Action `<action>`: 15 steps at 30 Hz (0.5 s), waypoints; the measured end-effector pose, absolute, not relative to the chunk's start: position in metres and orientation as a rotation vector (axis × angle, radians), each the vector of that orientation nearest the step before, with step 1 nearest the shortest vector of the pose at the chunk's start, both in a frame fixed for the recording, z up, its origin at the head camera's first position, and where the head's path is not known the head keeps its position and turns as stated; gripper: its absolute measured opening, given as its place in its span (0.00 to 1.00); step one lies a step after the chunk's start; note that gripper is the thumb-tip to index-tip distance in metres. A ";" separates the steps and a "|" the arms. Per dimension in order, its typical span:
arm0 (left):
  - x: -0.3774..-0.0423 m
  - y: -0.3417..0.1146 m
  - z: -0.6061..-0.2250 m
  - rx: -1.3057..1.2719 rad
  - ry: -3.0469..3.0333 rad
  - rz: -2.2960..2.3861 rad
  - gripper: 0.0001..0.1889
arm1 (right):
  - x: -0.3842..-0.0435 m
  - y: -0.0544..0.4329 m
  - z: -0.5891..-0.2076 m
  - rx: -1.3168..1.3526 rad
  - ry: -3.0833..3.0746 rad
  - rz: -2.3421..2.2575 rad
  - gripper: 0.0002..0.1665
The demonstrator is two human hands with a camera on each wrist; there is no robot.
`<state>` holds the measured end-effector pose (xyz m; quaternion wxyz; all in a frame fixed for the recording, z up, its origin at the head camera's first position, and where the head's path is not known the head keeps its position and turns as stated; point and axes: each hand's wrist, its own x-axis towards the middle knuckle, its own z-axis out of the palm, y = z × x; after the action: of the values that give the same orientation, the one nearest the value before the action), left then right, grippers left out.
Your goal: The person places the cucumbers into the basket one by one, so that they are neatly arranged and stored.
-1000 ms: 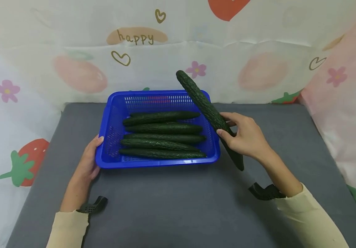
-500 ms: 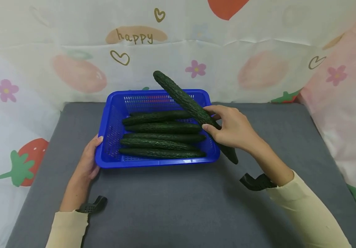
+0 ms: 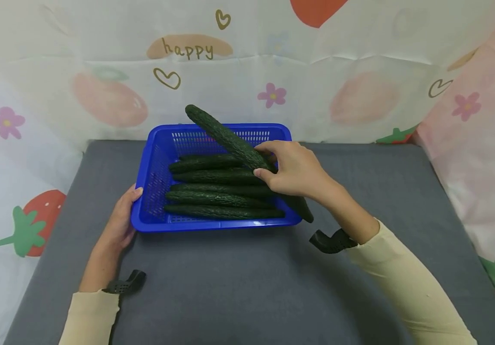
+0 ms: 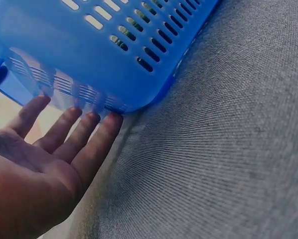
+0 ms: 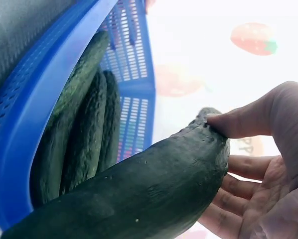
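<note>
My right hand (image 3: 296, 167) grips a long dark green cucumber (image 3: 225, 135) between thumb and fingers. The cucumber slants over the right part of a blue plastic basket (image 3: 221, 224), its far end raised above the back rim. In the right wrist view the held cucumber (image 5: 154, 184) fills the foreground, thumb on its upper side. Inside the basket lie several more cucumbers (image 3: 221, 197), side by side. My left hand (image 3: 122, 215) holds the basket's left side, thumb on the rim. In the left wrist view its fingers (image 4: 89, 139) touch the basket's outer wall (image 4: 79, 59) from outside.
The basket sits toward the back of a table with a grey cloth (image 3: 230, 287). A printed curtain (image 3: 316, 57) hangs directly behind it and continues at both sides. Each wrist wears a black camera mount, such as the right one (image 3: 331, 241).
My right hand has carried the cucumber leftward, from beside the basket's right end to over its contents. The left hand keeps its place on the basket.
</note>
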<state>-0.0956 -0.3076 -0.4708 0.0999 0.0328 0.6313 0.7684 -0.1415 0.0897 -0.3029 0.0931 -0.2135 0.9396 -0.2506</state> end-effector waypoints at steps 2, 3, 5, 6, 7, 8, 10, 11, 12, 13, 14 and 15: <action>-0.096 -0.309 -0.470 0.090 1.876 2.259 0.17 | -0.143 0.085 -0.304 -0.646 2.788 -0.739 0.32; -0.096 -0.309 -0.470 0.087 1.886 2.249 0.17 | -0.144 0.083 -0.304 -0.653 2.789 -0.735 0.31; -0.096 -0.310 -0.469 0.081 1.903 2.235 0.18 | -0.146 0.080 -0.305 -0.658 2.787 -0.736 0.31; -0.096 -0.310 -0.469 0.080 1.900 2.239 0.18 | -0.147 0.079 -0.305 -0.660 2.787 -0.736 0.31; -0.096 -0.309 -0.469 0.077 1.900 2.245 0.18 | -0.148 0.077 -0.306 -0.662 2.789 -0.738 0.31; -0.096 -0.309 -0.469 0.077 1.897 2.254 0.17 | -0.149 0.076 -0.306 -0.664 2.790 -0.739 0.31; -0.096 -0.308 -0.470 0.082 1.883 2.281 0.17 | -0.151 0.073 -0.307 -0.662 2.788 -0.744 0.31; -0.096 -0.308 -0.471 0.090 1.874 2.296 0.17 | -0.152 0.072 -0.307 -0.660 2.786 -0.745 0.30; -0.096 -0.307 -0.471 0.100 1.859 2.314 0.17 | -0.153 0.071 -0.307 -0.662 2.787 -0.746 0.30; -0.096 -0.307 -0.472 0.110 1.852 2.326 0.17 | -0.153 0.070 -0.308 -0.663 2.786 -0.746 0.30; -0.096 -0.306 -0.472 0.117 1.835 2.344 0.17 | -0.153 0.069 -0.308 -0.661 2.782 -0.745 0.30; -0.096 -0.305 -0.472 0.120 1.822 2.357 0.17 | -0.153 0.069 -0.309 -0.661 2.779 -0.746 0.30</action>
<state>-0.0963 -0.3052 -0.4720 0.0799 0.0401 0.6091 0.7881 -0.1534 0.0685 -0.3085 0.0945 -0.2228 0.9371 -0.2515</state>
